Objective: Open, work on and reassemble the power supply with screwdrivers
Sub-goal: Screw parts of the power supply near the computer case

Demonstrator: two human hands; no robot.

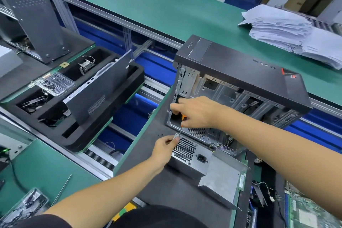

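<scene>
A silver power supply (pixel 212 176) with a honeycomb fan grille and a mains socket lies on the dark mat in front of an open black computer case (pixel 240 79). My right hand (pixel 196 113) grips a screwdriver (pixel 182 122) with an orange and black handle, its thin shaft pointing down at the supply's top left corner. My left hand (pixel 164 146) pinches that corner beside the screwdriver tip; whether a screw sits between its fingers I cannot tell.
A black foam tray (pixel 77 135) at left holds a side panel (pixel 96 87), a cooler and bagged screws. A paper stack (pixel 288 31) lies far right. A circuit board (pixel 311 213) sits bottom right. A thin rod (pixel 62 189) lies bottom left.
</scene>
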